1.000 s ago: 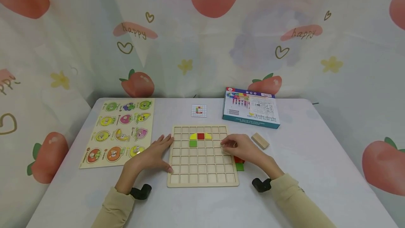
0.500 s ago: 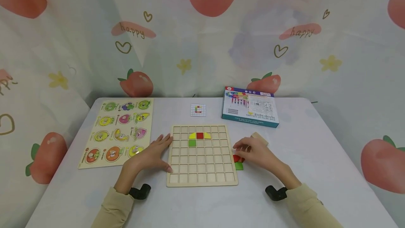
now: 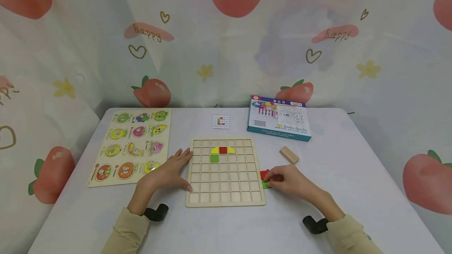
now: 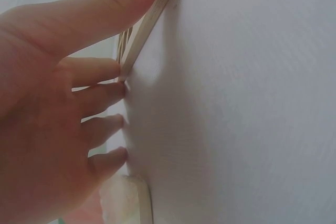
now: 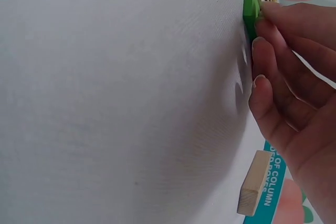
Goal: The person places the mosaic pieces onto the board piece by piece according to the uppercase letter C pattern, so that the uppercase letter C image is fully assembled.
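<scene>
A wooden grid board [image 3: 225,187] lies flat on the table. In it sit a red square tile [image 3: 223,150], a yellow curved-edge tile on each side of that, and a green square tile [image 3: 214,158] below the left yellow one. My left hand [image 3: 166,175] rests against the board's left edge, fingers spread and thumb at the lower corner. Just off the right edge, the thumb and index finger of my right hand [image 3: 291,181] pinch a green tile [image 5: 250,6], seen edge-on in the right wrist view. Red pieces [image 3: 264,174] lie close behind those fingertips.
A small pattern card [image 3: 221,122] lies beyond the board, with a boxed toy set [image 3: 279,118] to its right. A plain wooden block [image 3: 289,155] is beyond my right hand. The fruit puzzle board [image 3: 130,148] takes up the left of the table.
My right hand has moved from over the board's right side outward and toward me, down to the loose tiles, and now pinches a green one. My left hand has stayed in place.
</scene>
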Tool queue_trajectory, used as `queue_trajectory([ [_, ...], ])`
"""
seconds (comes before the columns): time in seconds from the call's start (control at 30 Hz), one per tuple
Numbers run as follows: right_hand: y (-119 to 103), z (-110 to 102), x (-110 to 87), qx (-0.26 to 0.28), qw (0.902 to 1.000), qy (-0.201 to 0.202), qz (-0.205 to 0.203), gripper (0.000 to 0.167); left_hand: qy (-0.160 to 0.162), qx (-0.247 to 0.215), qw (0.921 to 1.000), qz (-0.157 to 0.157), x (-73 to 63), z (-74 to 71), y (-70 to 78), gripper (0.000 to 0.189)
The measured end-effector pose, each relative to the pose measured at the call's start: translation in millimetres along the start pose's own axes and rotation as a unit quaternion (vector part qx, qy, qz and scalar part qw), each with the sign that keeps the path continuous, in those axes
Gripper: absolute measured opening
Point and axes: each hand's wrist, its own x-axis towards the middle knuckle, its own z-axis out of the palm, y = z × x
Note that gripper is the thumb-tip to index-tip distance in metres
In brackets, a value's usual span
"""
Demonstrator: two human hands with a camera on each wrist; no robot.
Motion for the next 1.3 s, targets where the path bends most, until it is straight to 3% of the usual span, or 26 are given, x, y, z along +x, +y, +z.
queue_trajectory([
  [0.47,0.3,1.9,0.6,-0.038,0.9991,0.011,-0.013,0.02,0.003,0.004,1.0,0.006,1.9,-0.2,-1.4,0.112],
  [0.8,-5.5,5.8,-2.2,-0.01,0.9998,0.011,0.012,0.023,0.001,0.003,1.0,0.002,1.9,0.7,-1.8,0.112],
  [1.13,-15.6,-5.7,0.7,0.025,0.9995,0.017,-0.002,0.012,0.0,0.0,1.0,0.0,1.2,0.3,-1.8,0.112],
  [1.3,-22.7,-1.0,10.3,0.037,0.999,0.024,-0.009,0.018,-0.001,0.003,1.0,0.001,1.9,0.2,-2.1,0.112],
])
